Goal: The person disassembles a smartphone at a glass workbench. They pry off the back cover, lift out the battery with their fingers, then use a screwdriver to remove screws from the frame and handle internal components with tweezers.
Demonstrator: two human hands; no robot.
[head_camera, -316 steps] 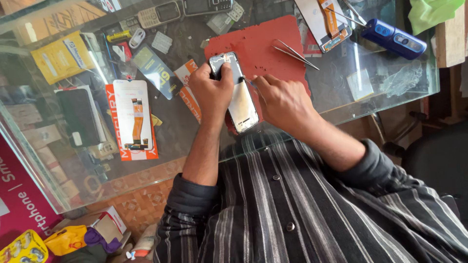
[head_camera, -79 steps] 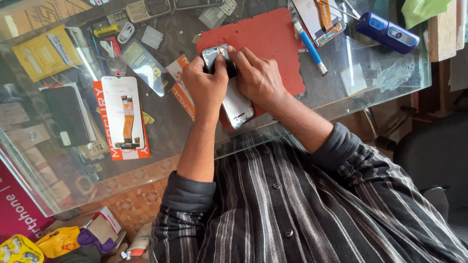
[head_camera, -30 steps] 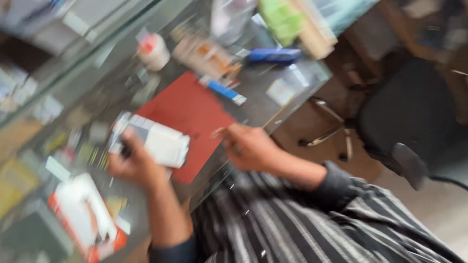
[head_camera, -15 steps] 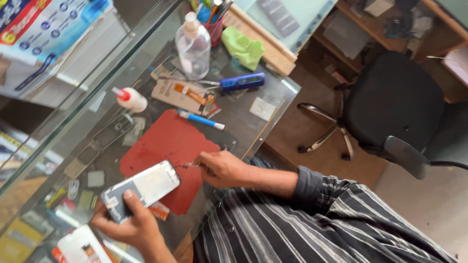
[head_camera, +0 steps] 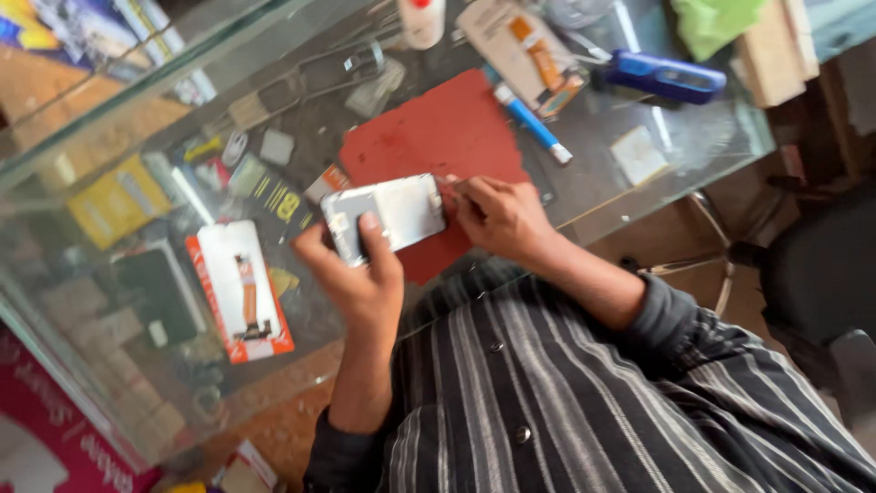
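Your left hand (head_camera: 360, 269) comes up from below, forearm near vertical, fingers wrapped around the lower end of a silver phone frame (head_camera: 388, 216) with the thumb pressed flat on its face; grip closed on the frame. The frame sits tilted just above the near edge of the red mat (head_camera: 438, 137), over the glass counter (head_camera: 137, 301). Your right hand (head_camera: 497, 215) reaches in from the right, wrist bent, fingertips pinched together at the frame's right end; whether a tool sits in that pinch is too blurred to tell, so its grip cannot be judged. Beyond the mat: a blue-and-white pen (head_camera: 532, 123), a blue tool (head_camera: 666, 76), an orange-and-white packet (head_camera: 242, 292) to the left under the glass. Against half a second ago: the left hand has lifted the frame up toward the mat, the two hands have closed together, and the view has swung back down over the counter.
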